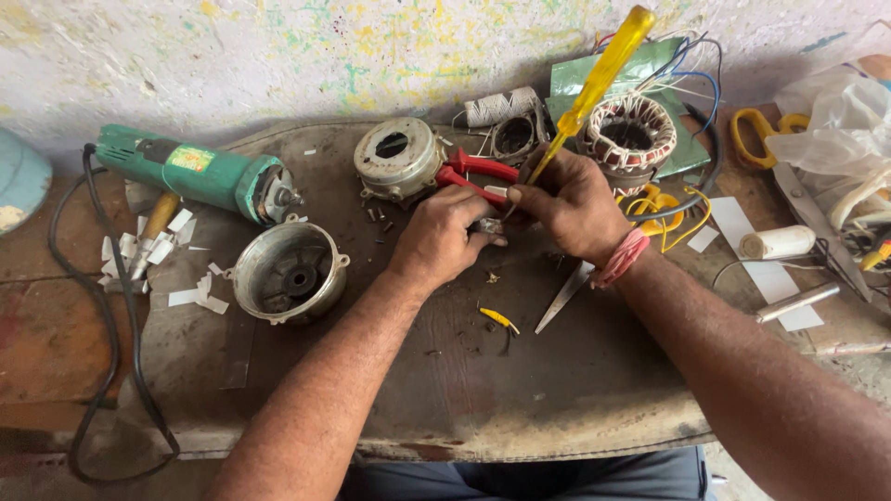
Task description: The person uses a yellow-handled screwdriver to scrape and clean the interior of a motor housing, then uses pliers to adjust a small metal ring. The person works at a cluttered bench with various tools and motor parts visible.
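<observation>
Gripping screwdriver (594, 88) and small part (486, 225)

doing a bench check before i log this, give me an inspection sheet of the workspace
surface: worn dark bench top, stained, paper scraps at its left.
job's things: yellow-handled screwdriver in the right hand; small metal part pinched by the left hand.
clutter: green angle grinder, round metal housing, motor end cover, red-handled pliers, wound stator, thread spool, scissors, plastic bag.
grippers: both hands closed, close together at bench centre.
cables: black grinder cord loops off the left edge; coloured stator leads.
surroundings: paint-flecked wall.
</observation>
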